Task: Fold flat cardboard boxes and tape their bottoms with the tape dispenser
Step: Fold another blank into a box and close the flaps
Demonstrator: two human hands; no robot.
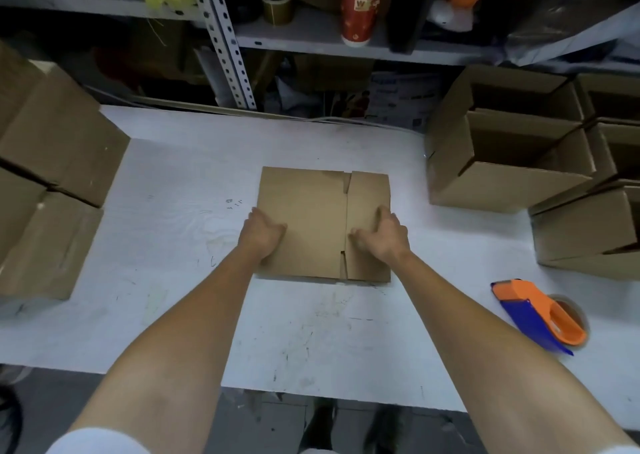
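Note:
A flat brown cardboard box (311,204) lies in the middle of the white table (180,231). My left hand (264,232) grips its left edge, fingers curled under the card. My right hand (381,233) holds the right panel near the fold line, thumb on top and fingers bent over the right edge. An orange and blue tape dispenser (538,313) lies on the table to the right, near the front, apart from both hands.
Several folded open boxes (512,148) stand at the right side of the table. A stack of cardboard boxes (52,183) fills the left side. Metal shelving (225,37) with a red cup (360,6) and a tape roll (276,3) runs behind.

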